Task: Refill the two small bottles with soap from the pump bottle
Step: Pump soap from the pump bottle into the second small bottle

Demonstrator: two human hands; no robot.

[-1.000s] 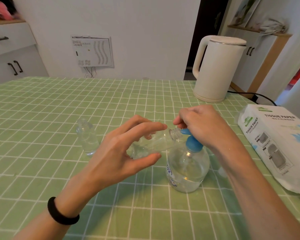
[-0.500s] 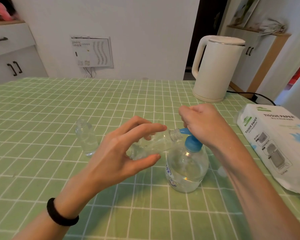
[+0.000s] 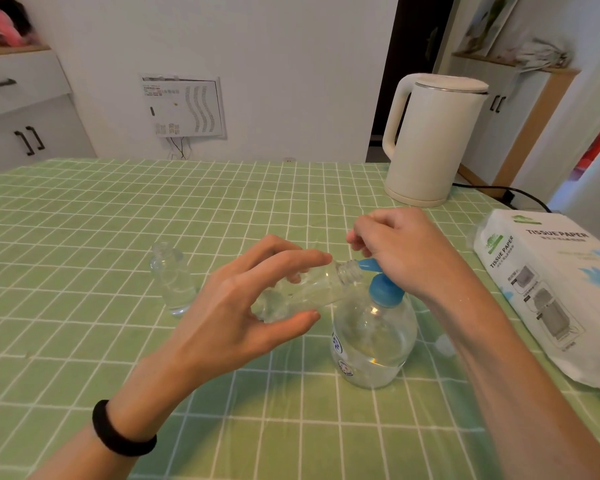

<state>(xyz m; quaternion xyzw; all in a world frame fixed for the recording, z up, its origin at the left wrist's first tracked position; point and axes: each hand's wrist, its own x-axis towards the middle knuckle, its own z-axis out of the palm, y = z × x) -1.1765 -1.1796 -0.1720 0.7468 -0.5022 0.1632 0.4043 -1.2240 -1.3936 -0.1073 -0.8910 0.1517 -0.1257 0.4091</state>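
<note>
Your left hand (image 3: 236, 313) holds small clear plastic bottle (image 3: 321, 287) tipped, mouth at blue spout (image 3: 368, 264) | your right hand (image 3: 406, 251) grips top of round clear pump bottle (image 3: 374, 341), 3 o'clock | wobble, and soap may spill.

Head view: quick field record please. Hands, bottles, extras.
left hand: grips small bottle, tilted nearly flat, mouth at the nozzle
right hand: on top of pump head, fingers curled; grip underneath hidden
pump bottle: upright, clear liquid low inside
second small bottle: upright, apart, left of the hands, untouched
extras: kettle, tissue pack
surface: green checked tablecloth
</note>
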